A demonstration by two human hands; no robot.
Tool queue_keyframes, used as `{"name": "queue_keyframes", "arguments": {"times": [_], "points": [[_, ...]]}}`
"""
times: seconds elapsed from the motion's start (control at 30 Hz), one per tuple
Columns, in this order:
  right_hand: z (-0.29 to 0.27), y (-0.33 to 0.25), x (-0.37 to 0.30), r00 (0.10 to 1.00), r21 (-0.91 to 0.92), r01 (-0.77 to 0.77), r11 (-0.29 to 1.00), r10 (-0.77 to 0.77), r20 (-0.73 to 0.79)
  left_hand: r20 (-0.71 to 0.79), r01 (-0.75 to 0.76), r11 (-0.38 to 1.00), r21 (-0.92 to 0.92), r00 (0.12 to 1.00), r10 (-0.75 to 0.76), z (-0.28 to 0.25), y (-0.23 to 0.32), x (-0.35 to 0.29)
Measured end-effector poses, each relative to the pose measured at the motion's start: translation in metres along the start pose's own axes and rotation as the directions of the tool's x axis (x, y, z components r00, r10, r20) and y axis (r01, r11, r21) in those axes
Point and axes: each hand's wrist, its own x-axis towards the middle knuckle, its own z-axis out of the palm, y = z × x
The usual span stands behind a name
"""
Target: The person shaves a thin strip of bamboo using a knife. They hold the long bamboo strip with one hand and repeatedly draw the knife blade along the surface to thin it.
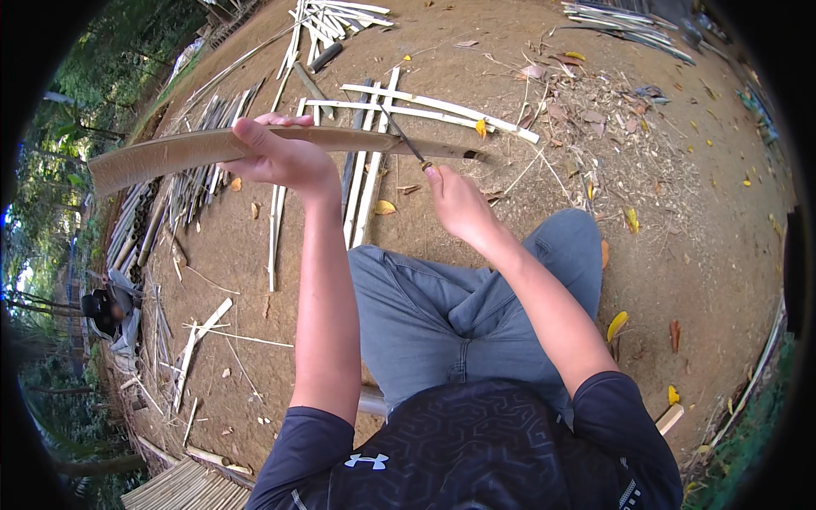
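Observation:
A long split piece of bamboo (161, 160), pale brown and slightly curved, lies across in front of me. My left hand (285, 157) holds it from below near its middle, thumb up along the near side and fingers on the far side. My right hand (459, 202) is closed round the short handle of a knife (411, 144). Its thin dark blade slants up to the left and meets or crosses the bamboo right of my left hand; whether it cuts in, I cannot tell. The bamboo's right end (470, 155) has a dark spot.
Pale split strips (442, 106) lie crossed on the dirt ground (680, 280) ahead. A pile of bamboo poles (200, 136) is at left, more strips (340, 19) farther off. Wood shavings and leaves (595, 119) litter the right. At far left sits a person (115, 310) in a dark hat.

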Motion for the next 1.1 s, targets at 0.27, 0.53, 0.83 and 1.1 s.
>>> {"name": "queue_keyframes", "arguments": {"times": [0.27,0.53,0.83,1.1], "points": [[-0.01,-0.02,-0.017,1.0,-0.105,0.004,0.994,-0.006,-0.021,0.038,-0.021,1.0,-0.018,0.999,0.021,0.009,0.006,-0.01],[-0.018,-0.039,-0.017,1.0,-0.154,-0.013,0.988,0.01,-0.017,0.017,0.041,0.999,0.015,0.999,-0.041,0.008,0.006,-0.003],[-0.036,-0.044,-0.025,0.999,-0.191,-0.033,0.981,0.038,0.024,0.051,0.004,0.999,0.043,0.999,-0.006,0.015,0.007,-0.012],[-0.047,-0.043,-0.017,0.995,-0.193,-0.096,0.977,0.101,0.017,0.102,0.014,1.0,0.007,0.995,-0.015,0.022,0.007,-0.012]]}}
